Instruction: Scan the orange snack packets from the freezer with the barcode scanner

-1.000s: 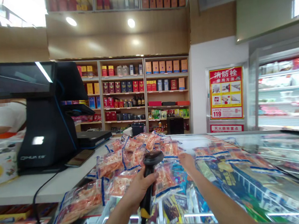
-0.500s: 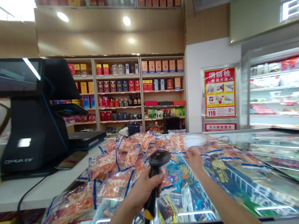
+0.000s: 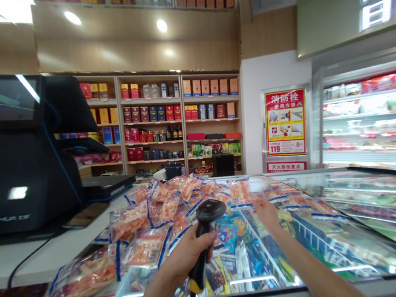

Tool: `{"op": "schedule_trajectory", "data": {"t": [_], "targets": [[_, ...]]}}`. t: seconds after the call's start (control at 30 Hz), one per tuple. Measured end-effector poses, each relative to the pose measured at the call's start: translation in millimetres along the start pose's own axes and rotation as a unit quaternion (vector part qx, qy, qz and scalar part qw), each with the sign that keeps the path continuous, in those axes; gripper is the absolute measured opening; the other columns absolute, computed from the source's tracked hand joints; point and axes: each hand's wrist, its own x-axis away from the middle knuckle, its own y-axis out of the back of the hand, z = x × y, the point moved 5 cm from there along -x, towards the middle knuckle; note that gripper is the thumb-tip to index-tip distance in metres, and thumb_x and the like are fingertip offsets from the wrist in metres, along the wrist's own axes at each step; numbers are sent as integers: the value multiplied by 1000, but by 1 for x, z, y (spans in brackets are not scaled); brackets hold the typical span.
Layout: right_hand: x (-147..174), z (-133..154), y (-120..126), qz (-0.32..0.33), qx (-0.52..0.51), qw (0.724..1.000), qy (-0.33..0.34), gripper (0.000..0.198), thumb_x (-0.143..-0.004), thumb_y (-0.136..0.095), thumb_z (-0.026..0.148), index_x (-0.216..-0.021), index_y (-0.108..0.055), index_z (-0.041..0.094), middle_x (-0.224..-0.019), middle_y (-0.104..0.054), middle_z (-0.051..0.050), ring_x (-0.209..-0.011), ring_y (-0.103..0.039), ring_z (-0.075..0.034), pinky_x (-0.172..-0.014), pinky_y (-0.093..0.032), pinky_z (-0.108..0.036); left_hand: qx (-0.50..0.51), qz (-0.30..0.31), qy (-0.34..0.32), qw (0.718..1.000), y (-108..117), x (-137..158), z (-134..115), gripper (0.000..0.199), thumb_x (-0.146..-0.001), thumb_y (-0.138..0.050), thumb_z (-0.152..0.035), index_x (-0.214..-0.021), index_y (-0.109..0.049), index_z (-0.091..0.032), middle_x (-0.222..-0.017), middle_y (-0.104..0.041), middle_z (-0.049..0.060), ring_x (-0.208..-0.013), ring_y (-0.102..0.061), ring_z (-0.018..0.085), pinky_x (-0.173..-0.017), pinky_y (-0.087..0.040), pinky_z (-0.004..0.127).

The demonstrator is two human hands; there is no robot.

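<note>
My left hand (image 3: 188,258) is wrapped round the handle of a black barcode scanner (image 3: 206,219) with a yellow end, its head tilted up over the glass top. My right hand (image 3: 268,214) reaches forward, its fingers pinched at the lower right edge of a clear food packet (image 3: 239,192) with a blue border and orange-pink contents. The fingertips are slightly blurred. Left of the scanner lies a heap of similar packets (image 3: 131,221), with one larger packet (image 3: 83,283) nearest me. Several more packets (image 3: 297,200) lie in a row on the right.
Under the glass freezer top (image 3: 286,281) are colourful bags in wire baskets. At left, a black cash register (image 3: 30,172) stands on a white counter (image 3: 87,234) beside a phone (image 3: 86,215). Shelves of boxes (image 3: 151,113) line the back, and a lit display fridge (image 3: 369,124) stands at right.
The view has turned slightly right. My right hand has shifted right, and the packet by its fingers has moved right and a little nearer. The scanner stays in my left hand.
</note>
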Motion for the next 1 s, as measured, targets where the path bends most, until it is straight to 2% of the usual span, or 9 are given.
{"op": "schedule_trajectory", "data": {"t": [0.1, 0.2, 0.43, 0.67, 0.83, 1.0], "targets": [[0, -23, 12, 58, -37, 997, -28, 27, -68, -40, 34, -75, -57, 14, -70, -64, -6, -55, -59, -14, -54, -42, -22, -4, 8, 7, 1000, -3, -2, 3, 20, -66, -54, -33, -70, -45, -16, -46, -47, -6, -40, -41, 6, -43, -31, 19], [3, -37, 20, 105, -25, 992, -58, 21, -66, -43, 32, -68, -55, 15, -64, -62, -4, -53, -58, -13, -51, -41, -21, -8, 19, 4, 1000, -6, -4, 5, 20, -67, -53, -33, -72, -46, -15, -45, -46, -6, -40, -40, 5, -44, -31, 19], [21, -47, 36, 158, -20, 984, -86, 19, -65, -38, 32, -55, -47, 18, -54, -59, -2, -49, -56, -12, -42, -34, -19, -5, 0, 19, 1000, -2, -2, 3, 20, -66, -54, -34, -66, -44, -16, -44, -45, -6, -40, -40, 6, -44, -31, 19], [20, -74, 52, 148, 42, 984, -90, 21, -65, -38, 30, -51, -46, 19, -49, -58, -2, -48, -56, -13, -44, -34, -20, -6, -3, 7, 1000, 2, -5, 0, 19, -65, -53, -32, -61, -44, -16, -43, -46, -5, -39, -40, 6, -43, -31, 19], [-2, -67, 38, 124, 95, 985, -72, 25, -68, -36, 24, -48, -48, 17, -48, -58, -3, -47, -55, -12, -48, -36, -20, -13, 7, 16, 1000, 2, -6, 3, 19, -67, -52, -33, -62, -43, -16, -44, -47, -5, -39, -40, 6, -44, -31, 19], [-24, -60, 22, 98, 145, 983, -53, 30, -67, -37, 23, -41, -50, 16, -44, -56, -5, -45, -54, -14, -48, -36, -23, -8, -18, 15, 1000, 18, 2, 2, 17, -66, -53, -31, -64, -43, -17, -46, -47, -6, -41, -41, 6, -43, -32, 19]]}}
